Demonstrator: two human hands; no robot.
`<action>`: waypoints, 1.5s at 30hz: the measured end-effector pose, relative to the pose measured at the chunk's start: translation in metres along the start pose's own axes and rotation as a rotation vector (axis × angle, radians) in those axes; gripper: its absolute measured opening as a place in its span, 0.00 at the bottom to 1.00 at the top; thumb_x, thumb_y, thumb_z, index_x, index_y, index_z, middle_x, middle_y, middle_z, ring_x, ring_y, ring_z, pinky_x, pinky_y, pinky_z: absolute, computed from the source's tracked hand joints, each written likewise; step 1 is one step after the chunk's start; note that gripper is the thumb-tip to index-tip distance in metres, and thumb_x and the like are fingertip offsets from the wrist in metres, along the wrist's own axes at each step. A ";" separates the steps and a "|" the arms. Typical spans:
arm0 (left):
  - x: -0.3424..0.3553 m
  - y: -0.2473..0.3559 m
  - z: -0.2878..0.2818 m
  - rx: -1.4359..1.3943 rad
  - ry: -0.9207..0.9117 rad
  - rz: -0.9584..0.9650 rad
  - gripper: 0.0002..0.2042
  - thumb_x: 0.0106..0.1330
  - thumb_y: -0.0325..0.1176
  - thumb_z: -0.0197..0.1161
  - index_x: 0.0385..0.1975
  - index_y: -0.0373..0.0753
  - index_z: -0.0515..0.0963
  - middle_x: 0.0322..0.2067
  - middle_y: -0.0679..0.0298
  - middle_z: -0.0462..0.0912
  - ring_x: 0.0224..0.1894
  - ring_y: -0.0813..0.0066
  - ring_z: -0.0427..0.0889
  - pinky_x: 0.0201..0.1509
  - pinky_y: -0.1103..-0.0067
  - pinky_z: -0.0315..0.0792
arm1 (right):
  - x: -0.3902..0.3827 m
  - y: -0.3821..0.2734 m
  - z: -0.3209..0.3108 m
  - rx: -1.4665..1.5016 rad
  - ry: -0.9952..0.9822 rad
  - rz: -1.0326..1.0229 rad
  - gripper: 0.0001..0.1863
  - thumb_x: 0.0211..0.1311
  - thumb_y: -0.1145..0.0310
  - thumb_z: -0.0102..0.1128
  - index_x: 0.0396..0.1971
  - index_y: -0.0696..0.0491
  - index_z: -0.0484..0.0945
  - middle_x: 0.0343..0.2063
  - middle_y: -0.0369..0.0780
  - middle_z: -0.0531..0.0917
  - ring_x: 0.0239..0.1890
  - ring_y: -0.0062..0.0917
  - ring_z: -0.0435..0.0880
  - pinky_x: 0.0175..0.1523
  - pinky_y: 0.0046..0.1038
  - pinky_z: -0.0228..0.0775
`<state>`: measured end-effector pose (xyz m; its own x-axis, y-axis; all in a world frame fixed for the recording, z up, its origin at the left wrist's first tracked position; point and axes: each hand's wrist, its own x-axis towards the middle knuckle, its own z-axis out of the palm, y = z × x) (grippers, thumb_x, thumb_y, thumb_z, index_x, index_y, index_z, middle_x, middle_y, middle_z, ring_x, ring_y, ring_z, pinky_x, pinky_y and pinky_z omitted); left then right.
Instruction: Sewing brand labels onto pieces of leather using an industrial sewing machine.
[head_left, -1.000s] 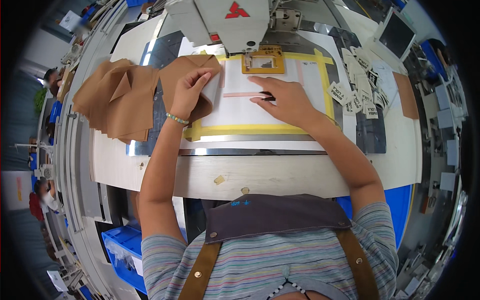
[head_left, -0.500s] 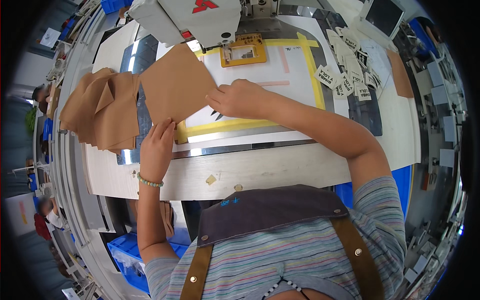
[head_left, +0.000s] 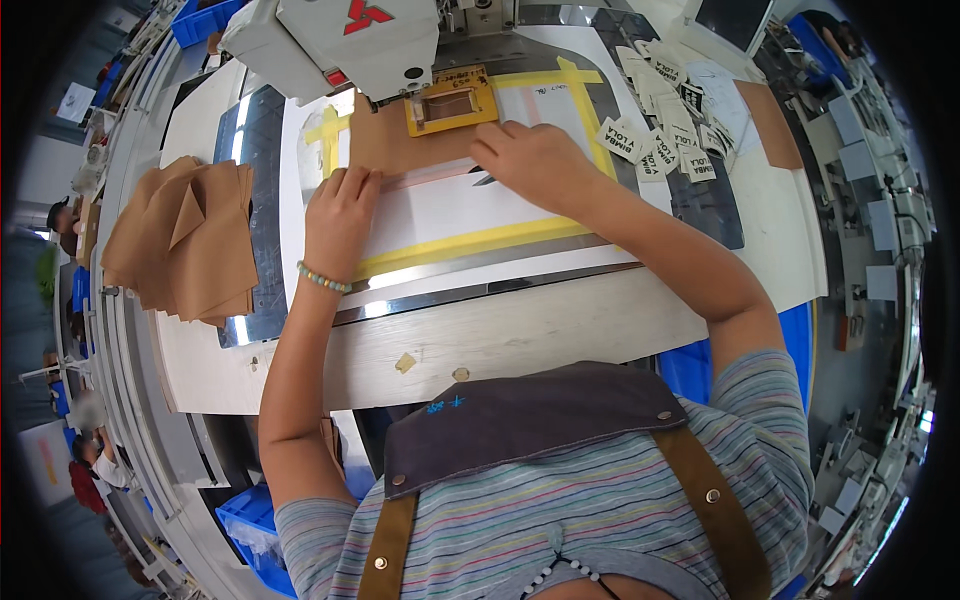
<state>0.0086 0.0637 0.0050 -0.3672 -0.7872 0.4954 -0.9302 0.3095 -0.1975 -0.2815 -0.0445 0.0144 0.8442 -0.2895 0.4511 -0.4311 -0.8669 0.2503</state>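
Note:
A flat brown cloth piece (head_left: 385, 138) lies on the white template sheet (head_left: 420, 215), its far part reaching under the yellow clamp frame (head_left: 488, 103) of a sewing machine (head_left: 345, 45). My left hand (head_left: 343, 215) is closed, fingertips pinching the cloth's near left corner. At its near right corner, beside the clamp frame, my right hand (head_left: 540, 168) is also closed with thumb and fingers at the edge. Dark pointed tips (head_left: 484, 180), like those of thread snips, show beneath the right hand; the rest is hidden by it.
A stack of brown cloth pieces (head_left: 190, 245) sits at the left of the table. Many white and black labels (head_left: 675, 120) are piled at the right, near a brown piece (head_left: 770, 125) and a screen (head_left: 735, 18). Yellow tape (head_left: 470, 238) borders the template.
Both hands have moved away from me, carrying the cloth piece from a raised, tilted position to flat on the template, partly under the clamp frame. My view has shifted slightly.

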 end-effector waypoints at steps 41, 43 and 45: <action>-0.016 0.027 -0.008 -0.286 -0.083 -0.179 0.20 0.69 0.26 0.67 0.62 0.39 0.82 0.56 0.56 0.88 0.65 0.53 0.81 0.67 0.64 0.77 | -0.081 0.007 -0.011 0.279 -0.140 0.250 0.27 0.65 0.77 0.57 0.66 0.52 0.77 0.71 0.39 0.76 0.74 0.33 0.69 0.78 0.43 0.58; -0.017 0.026 -0.008 -0.287 -0.084 -0.184 0.20 0.69 0.26 0.67 0.62 0.39 0.82 0.56 0.56 0.88 0.64 0.53 0.81 0.67 0.64 0.77 | -0.080 0.008 -0.010 0.278 -0.122 0.229 0.26 0.65 0.77 0.58 0.64 0.54 0.78 0.70 0.40 0.76 0.73 0.34 0.70 0.77 0.42 0.60; -0.016 0.026 -0.008 -0.298 -0.075 -0.174 0.19 0.68 0.27 0.68 0.59 0.37 0.82 0.55 0.56 0.88 0.61 0.54 0.83 0.64 0.64 0.78 | -0.079 0.007 -0.011 0.300 -0.110 0.222 0.26 0.64 0.77 0.58 0.64 0.54 0.78 0.69 0.40 0.77 0.73 0.34 0.71 0.76 0.42 0.61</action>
<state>-0.0099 0.0893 -0.0011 -0.2123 -0.8756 0.4339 -0.9425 0.3008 0.1459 -0.3546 -0.0235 -0.0096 0.7768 -0.5113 0.3675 -0.5089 -0.8535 -0.1118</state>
